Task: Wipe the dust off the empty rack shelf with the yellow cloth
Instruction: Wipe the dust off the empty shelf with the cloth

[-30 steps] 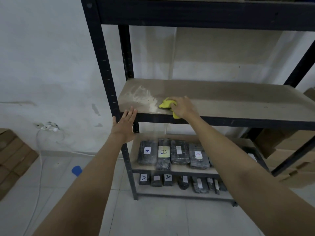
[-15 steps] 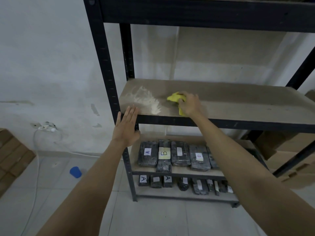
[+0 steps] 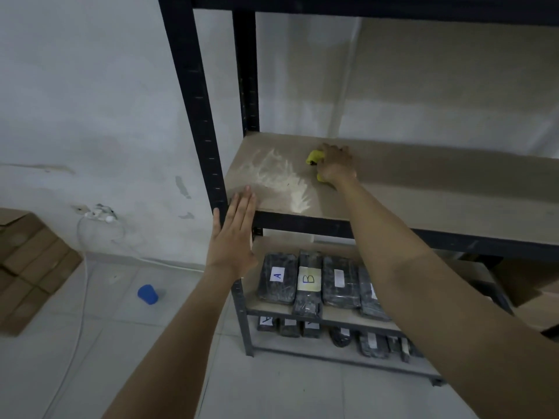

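The empty brown shelf (image 3: 423,189) of a black metal rack runs across the middle of the view. White dust (image 3: 272,179) is smeared over its left end. My right hand (image 3: 335,166) grips a bunched yellow cloth (image 3: 313,157) and presses it on the shelf, toward the back, just right of the dust. Most of the cloth is hidden under the hand. My left hand (image 3: 234,234) is held flat with straight fingers at the shelf's front left corner, next to the rack's front post (image 3: 199,116).
Lower shelves hold several black wrapped packs (image 3: 338,282), some with labels A and B. A blue cup (image 3: 147,294) lies on the tiled floor at the left. Cardboard boxes (image 3: 27,267) are stacked at far left, more at the right. A white cable (image 3: 81,237) hangs from a wall socket.
My right hand has slid the yellow cloth from the shelf's front edge toward the back. My left hand has stayed at the front left corner.
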